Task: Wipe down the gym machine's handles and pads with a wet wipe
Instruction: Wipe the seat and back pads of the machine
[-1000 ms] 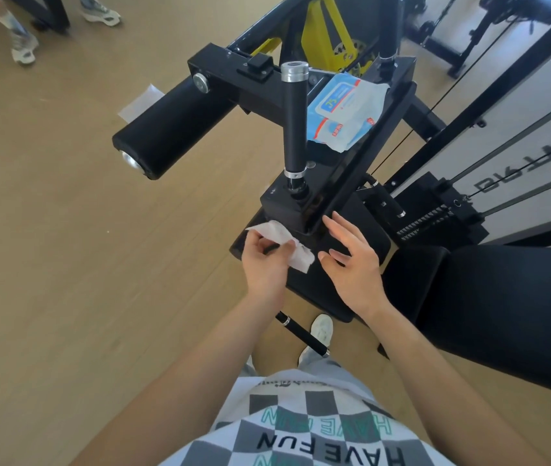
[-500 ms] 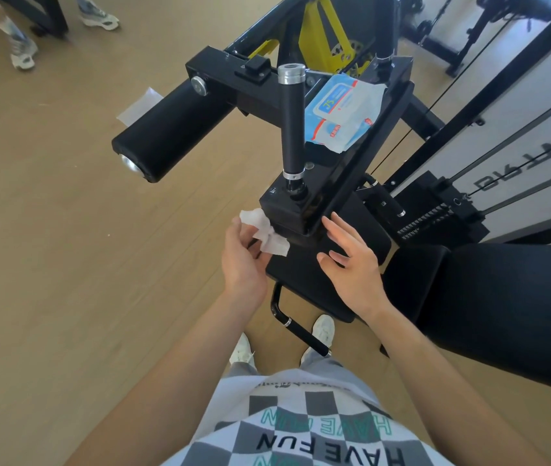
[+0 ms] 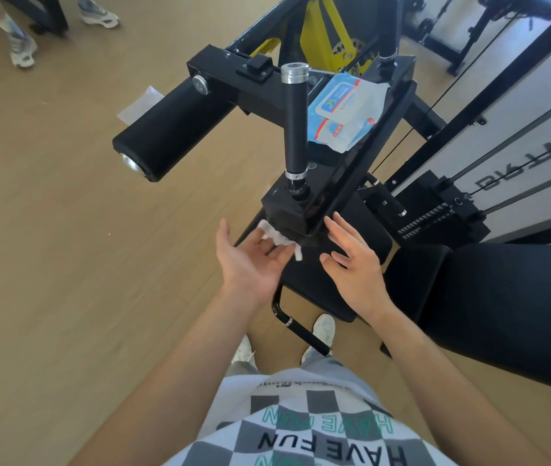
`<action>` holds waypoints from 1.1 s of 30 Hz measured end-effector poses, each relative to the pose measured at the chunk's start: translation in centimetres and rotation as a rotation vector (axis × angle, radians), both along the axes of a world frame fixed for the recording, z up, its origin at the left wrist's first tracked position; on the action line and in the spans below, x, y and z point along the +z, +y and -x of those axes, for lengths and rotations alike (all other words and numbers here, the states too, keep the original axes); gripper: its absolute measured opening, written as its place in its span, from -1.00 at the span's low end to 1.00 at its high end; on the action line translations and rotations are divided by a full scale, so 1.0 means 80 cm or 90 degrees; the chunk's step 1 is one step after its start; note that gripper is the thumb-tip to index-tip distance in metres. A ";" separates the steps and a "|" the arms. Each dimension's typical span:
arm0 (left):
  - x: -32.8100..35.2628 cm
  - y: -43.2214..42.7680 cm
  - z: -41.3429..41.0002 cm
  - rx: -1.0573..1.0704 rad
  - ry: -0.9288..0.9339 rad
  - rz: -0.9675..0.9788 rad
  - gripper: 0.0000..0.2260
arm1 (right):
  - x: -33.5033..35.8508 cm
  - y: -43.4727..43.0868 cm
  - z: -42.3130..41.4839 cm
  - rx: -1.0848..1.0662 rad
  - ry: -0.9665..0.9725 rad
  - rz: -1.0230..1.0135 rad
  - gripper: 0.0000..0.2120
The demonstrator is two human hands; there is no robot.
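A crumpled white wet wipe [image 3: 278, 237] sits on the fingertips of my left hand [image 3: 250, 262], which lies palm up and presses it against the lower edge of the machine's black block [image 3: 287, 208]. An upright black handle [image 3: 295, 129] with a chrome cap rises from that block. My right hand [image 3: 351, 265] hovers just right of the block with fingers straight, holding nothing. A black roller pad [image 3: 173, 129] sticks out to the left of the arm. A flat black pad [image 3: 314, 287] lies below both hands.
A blue and white pack of wipes [image 3: 344, 112] lies on the machine's arm behind the handle. A large black seat pad [image 3: 502, 314] is at the right, a low handle bar [image 3: 301, 331] near my feet. Another person's shoes [image 3: 22, 50] stand at the top left. Cables [image 3: 509, 129] run at the right.
My left hand has turned palm up and straightened its fingers, pushing the wipe from the block's front to its lower edge. My right hand has stayed beside the block.
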State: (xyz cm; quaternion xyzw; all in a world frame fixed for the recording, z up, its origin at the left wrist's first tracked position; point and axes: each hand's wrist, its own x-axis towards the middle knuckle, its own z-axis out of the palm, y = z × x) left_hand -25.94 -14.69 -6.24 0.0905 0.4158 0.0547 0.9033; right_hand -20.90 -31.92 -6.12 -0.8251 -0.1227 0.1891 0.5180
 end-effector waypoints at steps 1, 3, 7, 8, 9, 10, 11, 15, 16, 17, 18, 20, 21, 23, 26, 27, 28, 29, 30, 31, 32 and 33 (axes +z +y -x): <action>-0.003 0.011 -0.001 0.005 -0.003 -0.002 -0.36 | 0.000 0.000 0.000 0.002 0.000 0.005 -0.36; -0.003 0.023 -0.005 0.011 -0.016 0.000 -0.34 | -0.002 0.000 0.000 0.003 0.001 0.010 -0.37; 0.010 -0.005 -0.005 -0.018 -0.024 0.013 -0.47 | -0.003 0.001 0.001 0.003 0.005 0.001 -0.35; 0.012 -0.018 -0.002 -0.018 -0.030 0.033 -0.53 | -0.003 0.000 0.001 0.004 0.002 0.002 -0.35; 0.015 -0.028 0.002 -0.023 -0.032 0.057 -0.55 | -0.003 0.000 0.000 0.005 -0.004 0.006 -0.35; 0.019 -0.033 0.006 -0.029 -0.029 0.068 -0.55 | -0.004 -0.001 0.000 0.009 -0.010 0.012 -0.35; 0.020 -0.033 0.008 -0.028 -0.026 0.066 -0.53 | -0.004 -0.001 -0.001 0.012 -0.013 0.016 -0.35; 0.028 -0.003 -0.002 0.020 -0.004 0.058 -0.51 | -0.005 -0.003 -0.001 0.013 -0.007 0.012 -0.33; 0.029 0.005 -0.006 0.031 -0.009 0.056 -0.52 | -0.005 -0.002 -0.001 0.014 -0.010 0.012 -0.32; 0.028 0.010 -0.009 0.032 -0.014 0.049 -0.53 | -0.006 -0.002 -0.001 0.017 -0.015 0.014 -0.32; 0.024 0.011 -0.013 0.026 -0.018 0.035 -0.52 | -0.007 -0.002 -0.001 0.019 -0.018 0.015 -0.31; 0.018 -0.002 -0.014 0.003 -0.021 0.017 -0.46 | -0.009 -0.002 -0.001 0.022 -0.013 0.011 -0.31; 0.021 -0.013 -0.011 -0.011 -0.013 0.024 -0.43 | -0.010 -0.003 -0.001 0.023 -0.013 0.007 -0.32; 0.032 -0.036 -0.003 -0.043 -0.007 0.040 -0.39 | -0.011 -0.005 -0.002 0.028 -0.033 0.012 -0.34; 0.042 -0.040 0.004 -0.056 -0.035 0.067 -0.38 | -0.009 -0.008 -0.005 0.035 -0.036 0.023 -0.37; 0.038 -0.030 0.003 -0.039 -0.042 0.072 -0.42 | -0.008 -0.008 -0.006 0.034 -0.026 0.021 -0.37; 0.034 -0.020 0.001 -0.020 -0.055 0.083 -0.48 | -0.008 -0.008 -0.006 0.034 -0.017 0.019 -0.37; 0.032 -0.010 -0.002 -0.008 -0.067 0.089 -0.52 | -0.008 -0.008 -0.006 0.033 -0.011 0.018 -0.35; 0.029 -0.002 -0.005 -0.003 -0.077 0.086 -0.53 | -0.008 -0.007 -0.006 0.032 -0.010 0.018 -0.34; 0.025 0.005 -0.008 -0.003 -0.065 0.065 -0.52 | -0.008 -0.007 -0.006 0.032 -0.012 0.020 -0.32; 0.022 0.009 -0.010 -0.008 -0.051 0.039 -0.49 | -0.008 -0.006 -0.005 0.032 -0.015 0.023 -0.31; 0.020 0.009 -0.013 -0.020 -0.035 0.013 -0.44 | -0.007 -0.005 -0.004 0.035 -0.018 0.026 -0.30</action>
